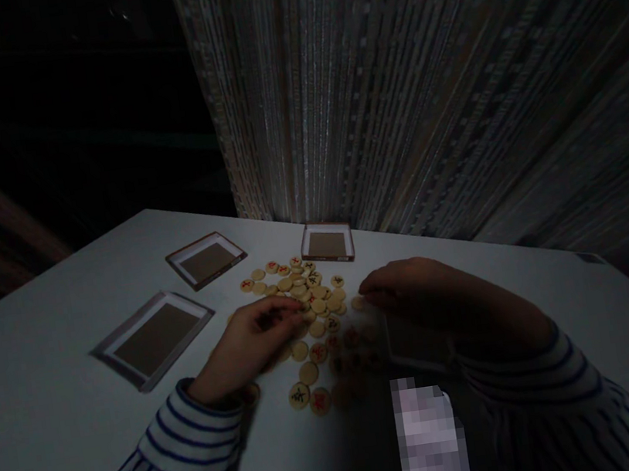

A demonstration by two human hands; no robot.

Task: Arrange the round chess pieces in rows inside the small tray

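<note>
Round wooden Chinese chess pieces [318, 307] lie in a loose heap on the white table, some with red or black characters, others plain side up. My left hand [251, 342] reaches into the heap's left side, thumb and index finger curled close together around a piece at their tips. To the right of the heap is my right hand [415, 287], its fingers together and bent down. A plain piece [358, 302] shows at its fingertips; the thumb is hidden in shadow. Several pieces near the front right are dim under the right hand's shadow.
Shallow open box parts stand around the pieces: a tray [199, 308] at left, another [234, 261] behind it, one [328, 258] at the back, and a dark one [420, 365] partly under my right arm. A blurred-out object [433, 437] lies in front. A strand curtain [297, 113] hangs behind the table.
</note>
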